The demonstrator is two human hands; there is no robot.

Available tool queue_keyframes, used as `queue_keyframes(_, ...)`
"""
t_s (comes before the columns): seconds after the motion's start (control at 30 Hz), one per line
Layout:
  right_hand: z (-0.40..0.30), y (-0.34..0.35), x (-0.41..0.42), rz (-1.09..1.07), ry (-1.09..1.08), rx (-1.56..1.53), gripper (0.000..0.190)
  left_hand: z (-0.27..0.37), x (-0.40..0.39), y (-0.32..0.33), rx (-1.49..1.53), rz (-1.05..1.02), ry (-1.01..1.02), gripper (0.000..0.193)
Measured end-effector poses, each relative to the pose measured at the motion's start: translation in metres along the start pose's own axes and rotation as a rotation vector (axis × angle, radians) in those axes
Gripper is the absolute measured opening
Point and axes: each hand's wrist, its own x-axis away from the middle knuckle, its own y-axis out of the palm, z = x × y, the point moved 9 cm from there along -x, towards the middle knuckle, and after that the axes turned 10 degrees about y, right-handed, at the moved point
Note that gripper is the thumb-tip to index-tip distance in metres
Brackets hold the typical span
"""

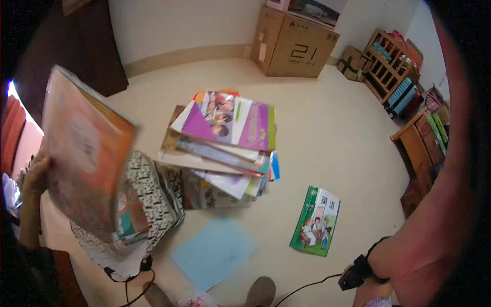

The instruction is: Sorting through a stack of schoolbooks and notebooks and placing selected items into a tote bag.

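At the left, my left hand (36, 174) grips a blurred orange-covered book (86, 149) by its outer edge, tilted upright; another cover or booklet seems to lie behind it. Just below is a black-and-cream patterned fabric bag (144, 184), its mouth open, with a teal-and-brown book (132, 218) inside. Beside the bag rises an uneven stack of books, topped by a purple-and-white one (230, 121). A pale blue flat booklet or sheet (215, 251) lies nearer my feet. To its right lies a green-and-white book (316, 222). My right arm (414, 238) bears a black strap; the hand is out of view.
A large cardboard box (303, 48) stands by the back wall, a smaller one (351, 63) to its right. Wooden slatted furniture (389, 63) and a wooden shelf unit (416, 142) line the right. A dark cabinet (76, 50) is at upper left. A black cable (307, 286) trails along the floor.
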Motion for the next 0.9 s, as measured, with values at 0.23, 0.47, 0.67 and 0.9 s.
queue_keyframes(0.23,-0.072,0.123,-0.013,-0.095,0.215,0.008,0.088,-0.068,-0.015,0.033,-0.034,-0.395,-0.254,0.062)
queue_keyframes(0.47,-0.052,0.325,0.054,-1.072,0.145,-0.405,0.092,-0.073,0.002,0.043,0.208,-0.544,-0.283,0.059)
queue_keyframes(0.67,-0.041,0.4,0.131,-1.327,0.357,-0.477,0.064,-0.092,0.021,0.045,0.155,-0.655,-0.352,0.055)
queue_keyframes(0.9,0.046,0.465,0.201,-1.317,0.068,-0.445,0.025,-0.1,-0.004,0.071,-0.205,-0.602,-0.429,0.052)
